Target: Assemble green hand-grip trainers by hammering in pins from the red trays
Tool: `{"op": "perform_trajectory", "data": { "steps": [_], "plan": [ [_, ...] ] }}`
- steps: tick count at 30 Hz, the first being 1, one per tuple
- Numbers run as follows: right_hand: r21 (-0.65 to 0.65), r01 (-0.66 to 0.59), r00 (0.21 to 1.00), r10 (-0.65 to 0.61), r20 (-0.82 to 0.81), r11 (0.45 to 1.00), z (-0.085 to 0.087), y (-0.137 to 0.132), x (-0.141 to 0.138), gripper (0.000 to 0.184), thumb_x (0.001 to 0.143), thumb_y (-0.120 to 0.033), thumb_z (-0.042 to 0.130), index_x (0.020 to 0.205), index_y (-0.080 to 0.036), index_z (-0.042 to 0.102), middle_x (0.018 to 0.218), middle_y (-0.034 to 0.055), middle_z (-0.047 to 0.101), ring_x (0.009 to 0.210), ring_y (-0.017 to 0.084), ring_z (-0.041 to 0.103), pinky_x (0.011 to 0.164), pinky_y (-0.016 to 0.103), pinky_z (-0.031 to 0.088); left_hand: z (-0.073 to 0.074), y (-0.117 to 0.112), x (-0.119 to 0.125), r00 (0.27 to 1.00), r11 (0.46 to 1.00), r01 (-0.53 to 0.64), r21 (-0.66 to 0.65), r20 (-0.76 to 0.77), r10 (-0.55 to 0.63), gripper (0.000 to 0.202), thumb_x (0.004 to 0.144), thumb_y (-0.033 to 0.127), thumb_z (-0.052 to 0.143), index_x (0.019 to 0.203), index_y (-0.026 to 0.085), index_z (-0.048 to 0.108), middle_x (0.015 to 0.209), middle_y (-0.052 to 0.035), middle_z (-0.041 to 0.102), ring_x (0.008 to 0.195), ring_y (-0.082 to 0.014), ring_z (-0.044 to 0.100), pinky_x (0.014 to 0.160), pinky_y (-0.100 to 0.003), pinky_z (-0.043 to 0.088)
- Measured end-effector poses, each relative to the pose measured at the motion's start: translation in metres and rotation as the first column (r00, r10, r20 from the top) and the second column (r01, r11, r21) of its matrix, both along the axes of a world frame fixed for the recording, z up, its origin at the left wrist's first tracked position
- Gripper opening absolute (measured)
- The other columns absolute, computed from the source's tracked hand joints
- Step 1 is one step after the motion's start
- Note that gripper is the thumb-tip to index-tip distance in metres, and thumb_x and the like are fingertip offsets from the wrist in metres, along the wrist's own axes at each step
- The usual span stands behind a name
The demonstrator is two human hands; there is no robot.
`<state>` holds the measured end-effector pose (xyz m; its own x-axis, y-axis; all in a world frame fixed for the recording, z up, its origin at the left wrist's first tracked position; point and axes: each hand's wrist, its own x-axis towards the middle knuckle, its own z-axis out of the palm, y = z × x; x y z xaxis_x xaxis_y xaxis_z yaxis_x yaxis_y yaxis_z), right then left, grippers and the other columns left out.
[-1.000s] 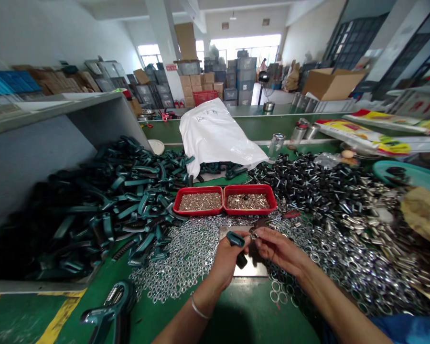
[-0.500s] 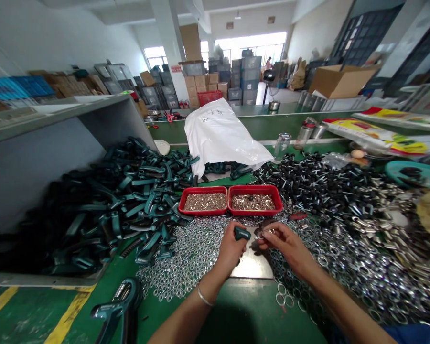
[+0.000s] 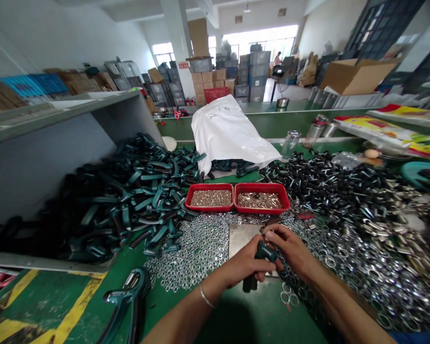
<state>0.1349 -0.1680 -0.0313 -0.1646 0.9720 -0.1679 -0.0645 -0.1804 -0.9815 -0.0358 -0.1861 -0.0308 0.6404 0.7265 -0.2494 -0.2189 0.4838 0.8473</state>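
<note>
My left hand [image 3: 244, 263] is wrapped round a teal and black handle part [image 3: 261, 255], held upright over the green table just in front of a small steel plate [image 3: 241, 236]. My right hand [image 3: 290, 248] meets it from the right, fingers pinched at the top of the part on something small I cannot make out. A silver bangle [image 3: 205, 297] sits on my left wrist. Around the hands lies a spread of small silver rings [image 3: 197, 248].
Two red trays [image 3: 262, 188] of small metal pieces stand behind the plate. A big heap of teal-black handles [image 3: 129, 196] fills the left, black and silver parts [image 3: 329, 184] the right. A white plastic bag [image 3: 227, 131] lies behind. One assembled handle [image 3: 127, 301] lies near the front edge.
Both hands have come nearer to me and slightly right, closing together on the handle part. The view has shifted, so the table things sit further right.
</note>
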Motion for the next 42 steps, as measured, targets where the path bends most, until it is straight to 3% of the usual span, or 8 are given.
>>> {"op": "perform_trajectory", "data": {
  "steps": [5, 9, 12, 18, 26, 29, 32, 42],
  "plan": [
    [-0.017, -0.292, 0.957, 0.291, -0.013, 0.956, 0.005, 0.025, -0.040, 0.036, 0.092, -0.057, 0.051, 0.098, -0.023, 0.061, 0.062, -0.0027, 0.059, 0.037, 0.009, 0.042, 0.038, 0.023, 0.033, 0.019, -0.004, -0.034, 0.962, 0.979, -0.084, -0.186, 0.242, 0.128, 0.039, 0.071, 0.025, 0.072, 0.104, 0.020, 0.052, 0.075, -0.0023, 0.060, 0.052, -0.0082, 0.046, 0.052, -0.023, 0.034],
    [0.348, -0.433, 0.784, 0.157, 0.600, 0.831, -0.005, 0.050, -0.109, 0.027, 0.100, -0.038, 0.042, 0.098, -0.021, 0.062, 0.083, 0.0046, 0.066, 0.068, 0.017, 0.061, 0.064, 0.029, 0.049, 0.035, -0.003, -0.083, 0.828, 0.865, -0.448, -0.227, 0.260, 0.497, 0.025, 0.077, 0.028, 0.068, 0.097, 0.018, 0.056, 0.088, -0.0063, 0.062, 0.058, -0.0081, 0.046, 0.055, -0.024, 0.035],
    [0.373, -0.522, 0.643, 0.067, 0.763, 0.767, -0.018, 0.064, -0.151, 0.015, 0.092, -0.015, 0.050, 0.085, -0.017, 0.063, 0.101, 0.0130, 0.065, 0.101, 0.026, 0.057, 0.090, 0.038, 0.045, 0.042, -0.001, -0.126, 0.654, 0.693, -0.702, -0.164, 0.237, 0.719, 0.021, 0.083, 0.032, 0.066, 0.097, 0.020, 0.055, 0.090, -0.0035, 0.062, 0.057, -0.0062, 0.044, 0.054, -0.022, 0.035],
    [0.371, -0.494, 0.639, 0.040, 0.768, 0.786, -0.030, 0.075, -0.165, 0.016, 0.089, -0.009, 0.051, 0.082, -0.019, 0.061, 0.101, 0.0129, 0.065, 0.105, 0.027, 0.054, 0.092, 0.038, 0.042, 0.022, 0.005, -0.168, 0.542, 0.533, -0.828, 0.177, 0.006, 0.840, 0.026, 0.086, 0.040, 0.065, 0.087, 0.018, 0.052, 0.077, -0.0013, 0.065, 0.051, -0.0057, 0.044, 0.050, -0.019, 0.034],
    [0.352, -0.293, 0.845, 0.069, 0.530, 0.889, -0.020, 0.062, -0.088, 0.014, 0.096, -0.027, 0.044, 0.097, -0.019, 0.055, 0.083, 0.0040, 0.067, 0.072, 0.017, 0.065, 0.069, 0.033, 0.053, 0.000, 0.029, -0.112, 0.699, 0.729, -0.463, 0.504, -0.298, 0.650, 0.030, 0.088, 0.048, 0.059, 0.092, 0.018, 0.063, 0.092, -0.0058, 0.069, 0.087, -0.0188, 0.061, 0.069, -0.027, 0.048],
    [0.148, -0.211, 0.973, 0.193, 0.129, 0.966, -0.019, 0.042, -0.066, 0.019, 0.092, -0.037, 0.057, 0.097, -0.019, 0.054, 0.074, 0.0011, 0.067, 0.063, 0.016, 0.065, 0.064, 0.033, 0.054, 0.005, 0.033, -0.081, 0.682, 0.689, -0.418, 0.592, -0.296, 0.669, 0.028, 0.089, 0.047, 0.058, 0.092, 0.019, 0.062, 0.085, -0.0025, 0.066, 0.075, -0.0157, 0.057, 0.071, -0.027, 0.045],
    [-0.034, -0.196, 0.959, 0.185, -0.216, 0.980, -0.016, 0.026, -0.055, 0.026, 0.083, -0.038, 0.071, 0.093, -0.018, 0.057, 0.072, -0.0003, 0.068, 0.062, 0.013, 0.064, 0.065, 0.030, 0.053, 0.008, 0.031, -0.053, 0.682, 0.656, -0.393, 0.644, -0.275, 0.678, 0.028, 0.092, 0.047, 0.054, 0.093, 0.019, 0.060, 0.083, -0.0015, 0.064, 0.076, -0.0157, 0.056, 0.073, -0.027, 0.043],
    [-0.102, -0.322, 0.914, 0.281, -0.294, 0.941, 0.004, 0.011, -0.021, 0.029, 0.079, -0.033, 0.077, 0.092, -0.017, 0.058, 0.080, 0.0000, 0.069, 0.069, 0.013, 0.067, 0.073, 0.031, 0.055, -0.002, 0.020, -0.014, 0.567, 0.606, -0.297, 0.738, -0.375, 0.733, 0.025, 0.097, 0.042, 0.044, 0.090, 0.020, 0.052, 0.087, -0.0042, 0.058, 0.083, -0.0186, 0.053, 0.080, -0.031, 0.039]
  ]
}}
